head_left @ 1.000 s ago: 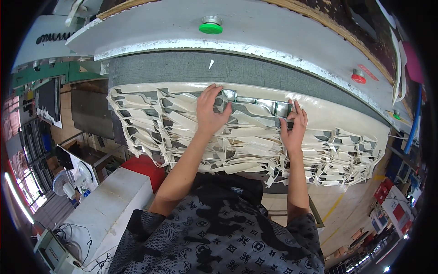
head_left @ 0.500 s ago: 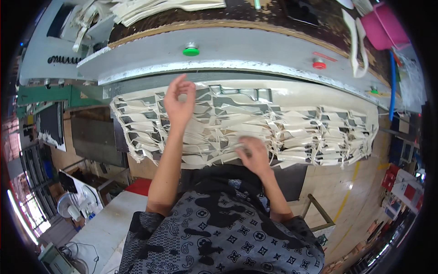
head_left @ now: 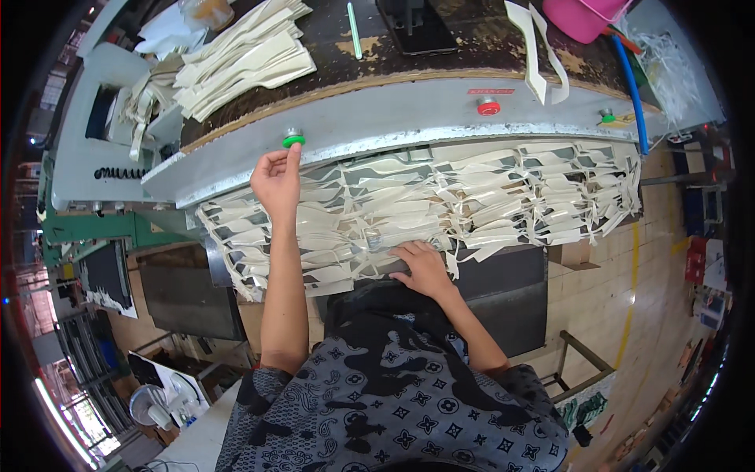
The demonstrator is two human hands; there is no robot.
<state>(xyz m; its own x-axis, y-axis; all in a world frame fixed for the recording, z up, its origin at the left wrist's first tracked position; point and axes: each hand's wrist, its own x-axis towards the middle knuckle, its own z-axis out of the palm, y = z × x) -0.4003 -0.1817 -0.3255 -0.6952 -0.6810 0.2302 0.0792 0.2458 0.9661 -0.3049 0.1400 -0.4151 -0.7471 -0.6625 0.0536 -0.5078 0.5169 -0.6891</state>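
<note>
My left hand (head_left: 277, 175) is raised to the grey machine front, its fingers curled in with nothing in them. Its thumb reaches up to the green push button (head_left: 293, 141) and seems to touch it. A wide cream sheet (head_left: 377, 183), cut through into many slender, strip-like shapes, lies on the dark bed below the machine front. On the near edge of that sheet rests my right hand (head_left: 425, 269), palm down with fingers stretched out. The sheet's far edge runs in under the machine front.
A red push button (head_left: 488, 106) and another green button (head_left: 606, 116) sit farther right on the machine front. On the worn machine top are stacked cream cut pieces (head_left: 244, 59), a pale green pen-like stick (head_left: 354, 30), two loose cut strips (head_left: 536, 59) and a pink bucket (head_left: 583, 17).
My left hand has moved from above the sheet to the green button, its fingers curling in. My right hand has settled flat on the near edge. The view has shifted.
</note>
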